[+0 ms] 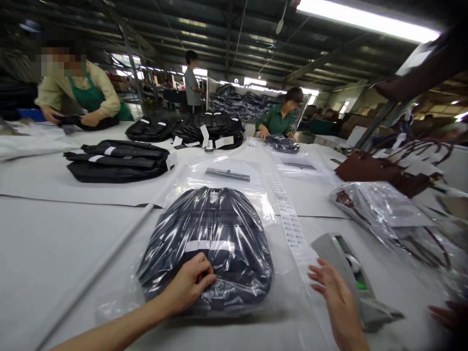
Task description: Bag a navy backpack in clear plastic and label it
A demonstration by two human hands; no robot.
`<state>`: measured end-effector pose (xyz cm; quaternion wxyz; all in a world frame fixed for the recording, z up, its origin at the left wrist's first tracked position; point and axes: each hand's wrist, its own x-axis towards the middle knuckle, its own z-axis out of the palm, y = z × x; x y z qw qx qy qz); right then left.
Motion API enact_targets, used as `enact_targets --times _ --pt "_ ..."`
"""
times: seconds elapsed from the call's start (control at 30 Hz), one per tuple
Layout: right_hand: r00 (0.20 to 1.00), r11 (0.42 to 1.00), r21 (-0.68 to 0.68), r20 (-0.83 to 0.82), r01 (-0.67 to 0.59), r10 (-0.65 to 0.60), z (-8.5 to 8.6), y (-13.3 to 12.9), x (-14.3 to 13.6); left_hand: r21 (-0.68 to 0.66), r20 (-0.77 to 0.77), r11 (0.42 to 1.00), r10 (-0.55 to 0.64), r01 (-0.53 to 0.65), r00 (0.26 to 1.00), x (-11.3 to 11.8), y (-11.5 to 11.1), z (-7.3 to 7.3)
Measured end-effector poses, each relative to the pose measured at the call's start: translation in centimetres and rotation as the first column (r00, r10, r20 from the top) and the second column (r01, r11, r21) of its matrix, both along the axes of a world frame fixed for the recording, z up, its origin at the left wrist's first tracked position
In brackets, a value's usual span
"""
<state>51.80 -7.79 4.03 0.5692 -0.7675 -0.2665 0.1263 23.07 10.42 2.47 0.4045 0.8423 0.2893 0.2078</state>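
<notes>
A black backpack [234,219] lies inside a clear plastic bag [244,290] in front of me. My left hand [192,282] rests on its lower part, fingers curled in and thumb near the index finger, gripping the plastic. To the right, my right hand [336,297] is raised with fingers spread, holding nothing. Beside it runs a long strip of printed labels [292,226], its lower end close to my fingertips. A grey tape dispenser [347,273] stands just beyond that hand, partly hidden by it.
Black bags [120,161] with white wraps lie at the far left, more [208,129] at the back. Another plastic bag [228,174] is flat behind the backpack. Brown handbags [380,170] and plastic-wrapped goods [383,209] crowd the right. Co-workers [87,92] [280,117] handle black bags across the table.
</notes>
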Motion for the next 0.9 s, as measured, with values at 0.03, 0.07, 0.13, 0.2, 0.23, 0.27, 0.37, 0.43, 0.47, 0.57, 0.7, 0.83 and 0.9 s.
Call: enact_targets --times 0.03,0.07,0.13,0.2,0.23,0.27,0.37,0.43,0.47,0.57,0.7,0.83,0.9 --pt "0.981 0.997 0.067 0.189 0.024 -0.036 1.0 -0.7 -0.7 0.001 0.003 1.000 0.001 -0.001 1.000 0.0 0.0 0.0" --pt "0.925 0.991 0.118 0.381 -0.058 0.009 1.8 -1.1 -1.7 0.004 0.006 1.000 0.000 0.000 1.000 0.0 -0.1 -0.1" --pt "0.642 0.889 0.019 0.699 -0.458 0.316 2.7 -0.6 -4.2 0.014 0.012 1.000 0.001 -0.001 1.000 0.1 -0.1 -0.2" --pt "0.234 0.625 -0.286 0.752 -0.726 0.616 2.7 1.5 -6.5 0.022 0.016 1.000 0.007 -0.008 1.000 0.1 -0.2 -0.2" --pt "0.107 0.524 -0.405 0.707 -0.749 0.699 2.4 2.9 -7.3 0.022 0.017 1.000 0.013 -0.013 1.000 0.1 -0.2 -0.2" --pt "0.058 0.472 -0.483 0.652 -0.737 0.756 2.0 4.3 -7.7 0.017 0.020 1.000 0.019 -0.019 1.000 0.1 -0.2 -0.2" --pt "0.157 0.476 -0.541 0.531 -0.693 0.833 0.5 7.3 -7.5 -0.005 0.071 0.999 0.038 -0.038 0.997 -0.2 -0.2 0.0" --pt "0.229 0.496 -0.528 0.491 -0.689 0.841 -0.3 7.8 -7.0 -0.005 0.136 1.000 0.001 0.000 0.991 -0.6 -0.1 0.2" --pt "0.256 0.509 -0.517 0.483 -0.688 0.837 -0.6 7.7 -6.8 0.003 0.162 0.999 -0.048 0.048 0.986 -0.9 0.0 0.3" --pt "0.298 0.536 -0.496 0.480 -0.683 0.825 -1.1 7.2 -6.6 0.090 0.127 0.952 -0.303 0.293 0.945 -1.4 0.1 0.7" --pt "0.323 0.541 -0.483 0.463 -0.689 0.825 -1.2 7.2 -7.0 0.292 -0.127 0.814 -0.488 0.503 0.864 -1.2 0.0 1.2" --pt "0.405 0.581 -0.487 0.424 -0.651 0.810 -0.8 7.8 -7.3 0.378 -0.210 0.773 -0.463 0.509 0.861 -0.8 0.1 0.2" --pt "0.455 0.616 -0.490 0.417 -0.616 0.787 -1.3 8.3 -7.3 0.349 -0.153 0.819 -0.431 0.457 0.889 -0.9 0.4 -1.2"
